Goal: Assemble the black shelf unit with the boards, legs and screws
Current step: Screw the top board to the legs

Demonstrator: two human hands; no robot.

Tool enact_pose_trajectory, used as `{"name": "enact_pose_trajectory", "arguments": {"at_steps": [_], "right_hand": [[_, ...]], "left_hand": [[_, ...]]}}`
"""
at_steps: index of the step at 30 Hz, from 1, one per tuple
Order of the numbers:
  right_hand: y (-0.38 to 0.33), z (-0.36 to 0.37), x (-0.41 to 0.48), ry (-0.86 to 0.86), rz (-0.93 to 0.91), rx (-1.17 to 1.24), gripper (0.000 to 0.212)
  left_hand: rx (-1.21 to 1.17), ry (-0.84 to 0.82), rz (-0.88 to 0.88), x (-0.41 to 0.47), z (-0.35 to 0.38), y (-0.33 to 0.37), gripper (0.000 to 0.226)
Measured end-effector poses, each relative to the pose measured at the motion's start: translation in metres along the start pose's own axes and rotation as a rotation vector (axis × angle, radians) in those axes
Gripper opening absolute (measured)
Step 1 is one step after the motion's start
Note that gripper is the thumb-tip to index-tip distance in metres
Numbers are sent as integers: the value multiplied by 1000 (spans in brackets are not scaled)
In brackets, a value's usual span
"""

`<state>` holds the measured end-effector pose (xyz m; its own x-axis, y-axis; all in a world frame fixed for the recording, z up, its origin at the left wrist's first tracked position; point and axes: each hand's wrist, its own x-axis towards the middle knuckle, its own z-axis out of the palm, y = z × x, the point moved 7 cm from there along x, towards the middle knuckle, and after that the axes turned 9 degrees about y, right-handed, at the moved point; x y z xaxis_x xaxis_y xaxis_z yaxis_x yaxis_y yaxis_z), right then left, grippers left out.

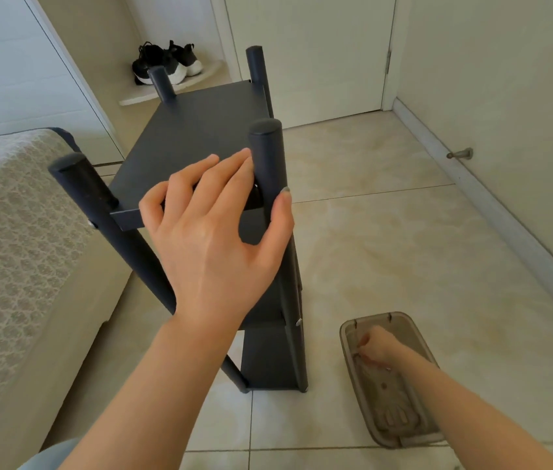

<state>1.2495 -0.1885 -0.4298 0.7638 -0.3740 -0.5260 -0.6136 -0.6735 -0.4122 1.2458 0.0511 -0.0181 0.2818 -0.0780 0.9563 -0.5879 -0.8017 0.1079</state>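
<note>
Two hands split duties: left hand (214, 239) braced the near leg (266, 154) of the shelf unit (193, 130), fingers straight, thumb opposite; right of it, right hand (375, 346) curled into the tray (404, 315), hold unclear. Steadiness mattered most.

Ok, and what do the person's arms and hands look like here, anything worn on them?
The left forearm and right forearm are bare: no sleeves, gloves, watch or bracelet. The left hand shows no rings; its thumbnail looks painted grey. The right hand is too small and blurred to check for rings.
</note>
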Motion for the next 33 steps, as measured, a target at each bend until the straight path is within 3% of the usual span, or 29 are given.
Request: {"name": "enact_pose_trajectory", "arguments": {"at_steps": [6, 12, 20, 33], "right_hand": [[32, 41, 31, 68, 8, 68, 22], [49, 68, 49, 85, -90, -76, 30], [46, 68, 54, 164, -142, -43, 25], [67, 70, 69, 264, 94, 269, 7]], "left_hand": [[9, -17, 22, -1, -2, 0, 36], [38, -31, 44, -4, 2, 1, 41], [45, 23, 72, -4, 1, 3, 39], [58, 11, 61, -5, 3, 4, 39]]}}
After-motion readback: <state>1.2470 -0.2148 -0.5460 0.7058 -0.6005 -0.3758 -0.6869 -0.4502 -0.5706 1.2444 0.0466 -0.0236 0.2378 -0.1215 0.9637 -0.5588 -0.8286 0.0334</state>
